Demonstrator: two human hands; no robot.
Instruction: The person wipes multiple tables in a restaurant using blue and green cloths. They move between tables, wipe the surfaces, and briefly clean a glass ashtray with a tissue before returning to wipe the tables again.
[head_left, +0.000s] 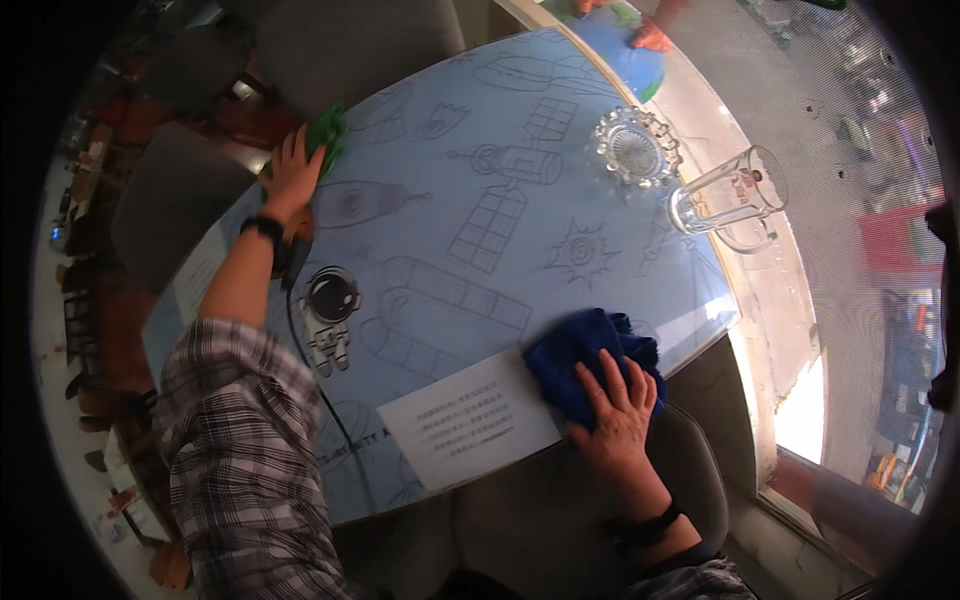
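Note:
My left hand (292, 176) is at the table's far left edge, with its fingers over a crumpled-looking green object (330, 139). The hand partly hides the object, so its kind is unclear. Just below the wrist, something orange-brown (301, 223) and a dark item with a black cable (294, 322) show on the tabletop. My right hand (619, 416) presses a bunched dark blue cloth (592, 367) onto the table near its front right corner. The cloth touches a white printed sheet (469, 420). Under a glossy cover, the light blue tabletop (420, 247) bears space drawings and an astronaut picture (331, 319).
A scalloped glass ashtray (637, 146) stands near the table's right edge. Beside it, a clear glass mug (727, 191) is by the pale window sill (780, 300). Grey chairs (176, 202) surround the table. A globe-like figure (619, 45) sits at the far right.

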